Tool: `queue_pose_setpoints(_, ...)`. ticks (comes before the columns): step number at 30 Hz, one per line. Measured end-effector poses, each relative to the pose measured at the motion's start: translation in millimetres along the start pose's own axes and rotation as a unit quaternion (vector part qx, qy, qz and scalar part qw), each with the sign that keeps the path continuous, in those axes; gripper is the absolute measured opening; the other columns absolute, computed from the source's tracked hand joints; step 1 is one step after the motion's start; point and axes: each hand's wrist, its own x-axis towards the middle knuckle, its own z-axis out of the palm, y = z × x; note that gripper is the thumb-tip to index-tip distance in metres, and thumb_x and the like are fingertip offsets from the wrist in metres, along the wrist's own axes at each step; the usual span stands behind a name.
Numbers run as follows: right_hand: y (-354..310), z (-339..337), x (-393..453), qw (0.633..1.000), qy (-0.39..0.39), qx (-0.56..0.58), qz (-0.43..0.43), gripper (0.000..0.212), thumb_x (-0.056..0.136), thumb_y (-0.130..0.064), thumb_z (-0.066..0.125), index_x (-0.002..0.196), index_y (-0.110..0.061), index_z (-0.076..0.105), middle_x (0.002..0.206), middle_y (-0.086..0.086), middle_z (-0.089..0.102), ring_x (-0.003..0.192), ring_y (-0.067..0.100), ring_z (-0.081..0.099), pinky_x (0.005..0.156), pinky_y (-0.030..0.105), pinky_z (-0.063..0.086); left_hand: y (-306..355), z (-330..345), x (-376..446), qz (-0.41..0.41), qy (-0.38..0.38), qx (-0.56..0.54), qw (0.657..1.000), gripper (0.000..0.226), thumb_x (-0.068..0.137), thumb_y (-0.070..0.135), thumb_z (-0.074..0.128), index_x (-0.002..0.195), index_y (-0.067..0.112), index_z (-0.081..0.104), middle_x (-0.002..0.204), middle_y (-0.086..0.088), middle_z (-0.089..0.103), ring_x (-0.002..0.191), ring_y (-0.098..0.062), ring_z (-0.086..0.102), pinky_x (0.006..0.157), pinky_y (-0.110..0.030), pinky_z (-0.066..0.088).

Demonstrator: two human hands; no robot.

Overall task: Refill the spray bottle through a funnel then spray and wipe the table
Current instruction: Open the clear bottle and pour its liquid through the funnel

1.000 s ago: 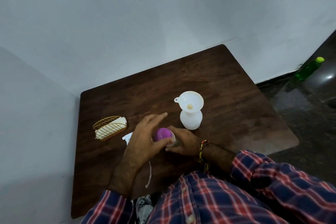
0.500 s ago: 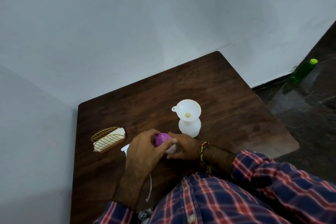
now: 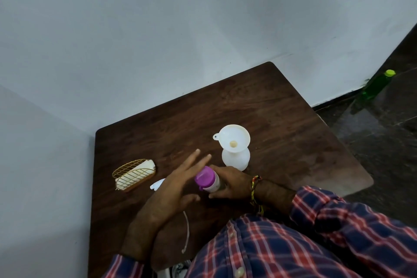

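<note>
Purple-capped bottle [image 3: 208,180], its lower body hidden, gripped by the right hand [image 3: 230,184] on the table [image 3: 282,124]; left hand [image 3: 178,184] flat-fingered against the cap. Funnel [image 3: 233,140] sits in the white spray bottle [image 3: 237,158] beyond.

My shirt [image 3: 282,246] is plaid, navy w/ red & white lines; small white buttons run down the front; both sleeves come to approx. mid-forearm, cuffs loose; my left hand [image 3: 173,189] is bare, no rings; on my right wrist a braided thread band [image 3: 256,189], red, yellow & black, w/ a loose end hanging below.
</note>
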Motion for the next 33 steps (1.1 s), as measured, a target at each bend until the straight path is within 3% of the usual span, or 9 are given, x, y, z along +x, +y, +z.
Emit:
queue_pose_setpoints(2, 2, 1, 0, 1.0, -0.002, -0.006, 0.002, 0.062, 0.08, -0.026, 0.079, 0.134, -0.016, 0.051, 0.129, 0.006, 0.063, 0.116, 0.017, 0.06, 0.096, 0.011, 0.042, 2, 1, 3, 0.046, 0.006, 0.005, 0.999, 0.075, 0.085, 0.012, 0.066, 0.148, 0.036, 0.033, 0.156, 0.006, 0.032, 0.141, -0.01, 0.035, 0.114, -0.031, 0.035)
queue_pose_setpoints(4, 3, 2, 0, 1.0, -0.011, -0.004, 0.0, 0.064, 0.081, -0.025, 0.079, 0.137, -0.014, 0.049, 0.131, 0.007, 0.062, 0.116, 0.017, 0.059, 0.091, 0.001, 0.035, 1, 4, 6, 0.034, 0.019, 0.007, 0.999, 0.054, 0.09, 0.031, 0.054, 0.143, 0.028, 0.044, 0.142, -0.001, 0.049, 0.127, -0.013, 0.048, 0.107, -0.034, 0.042)
queue_pose_setpoints(8, 2, 3, -1, 1.0, -0.011, -0.001, 0.014, 0.062, 0.083, -0.027, 0.077, 0.137, -0.015, 0.047, 0.13, 0.007, 0.061, 0.116, 0.018, 0.059, 0.096, 0.012, 0.042, -12, 20, 7, -0.017, 0.047, 0.057, 0.997, 0.064, 0.088, 0.043, 0.065, 0.142, 0.017, 0.045, 0.142, -0.002, 0.049, 0.129, -0.012, 0.045, 0.11, -0.035, 0.037)
queue_pose_setpoints(11, 4, 4, -1, 1.0, 0.009, -0.006, 0.013, 0.063, 0.082, -0.024, 0.078, 0.136, -0.014, 0.049, 0.13, 0.007, 0.061, 0.117, 0.017, 0.058, 0.091, -0.001, 0.034, -3, 27, 8, 0.015, 0.095, 0.008, 0.995, 0.065, 0.084, 0.051, 0.061, 0.139, 0.017, 0.05, 0.137, -0.001, 0.055, 0.125, -0.014, 0.051, 0.106, -0.038, 0.043)
queue_pose_setpoints(16, 7, 4, -3, 0.999, 0.03, -0.012, 0.015, 0.06, 0.076, -0.029, 0.08, 0.127, -0.017, 0.052, 0.121, -0.001, 0.065, 0.111, 0.013, 0.062, 0.098, 0.034, 0.051, 19, 19, 11, -0.056, 0.237, -0.074, 0.967, 0.06, 0.074, 0.05, 0.077, 0.123, 0.022, 0.058, 0.116, 0.008, 0.061, 0.105, -0.004, 0.057, 0.09, -0.022, 0.051)
queue_pose_setpoints(20, 8, 0, -9, 0.998, 0.055, -0.016, 0.017, 0.061, 0.071, -0.033, 0.083, 0.122, -0.019, 0.051, 0.115, -0.006, 0.065, 0.106, 0.009, 0.062, 0.093, 0.036, 0.052, 15, 17, 8, -0.124, 0.329, -0.25, 0.902, 0.055, 0.067, 0.029, 0.087, 0.114, 0.023, 0.061, 0.111, 0.01, 0.063, 0.099, -0.003, 0.062, 0.081, -0.015, 0.053)
queue_pose_setpoints(24, 15, -3, -23, 0.996, 0.082, -0.019, 0.024, 0.057, 0.073, -0.034, 0.082, 0.12, -0.017, 0.055, 0.114, -0.005, 0.064, 0.106, 0.009, 0.061, 0.094, 0.038, 0.05, -17, 47, 12, -0.19, 0.314, -0.407, 0.836, 0.051, 0.073, 0.01, 0.083, 0.118, 0.019, 0.06, 0.114, 0.0, 0.066, 0.099, -0.011, 0.067, 0.083, -0.022, 0.056)
queue_pose_setpoints(28, 19, -8, -43, 0.991, 0.126, -0.017, 0.04, 0.05, 0.073, -0.028, 0.084, 0.115, -0.019, 0.059, 0.108, -0.009, 0.066, 0.102, 0.009, 0.063, 0.09, 0.037, 0.052, -44, 86, 33, -0.28, 0.306, -0.381, 0.826, 0.044, 0.074, 0.022, 0.084, 0.112, 0.022, 0.063, 0.106, 0.003, 0.068, 0.1, -0.014, 0.066, 0.084, -0.023, 0.054)
queue_pose_setpoints(33, 18, -14, -64, 0.984, 0.166, 0.006, 0.067, 0.052, 0.067, -0.019, 0.086, 0.113, -0.025, 0.062, 0.107, -0.017, 0.067, 0.102, 0.001, 0.064, 0.091, 0.027, 0.052, -63, 121, 59, -0.341, 0.277, -0.298, 0.847, 0.047, 0.065, 0.03, 0.089, 0.102, 0.023, 0.061, 0.102, 0.002, 0.066, 0.098, -0.017, 0.062, 0.085, -0.033, 0.053)
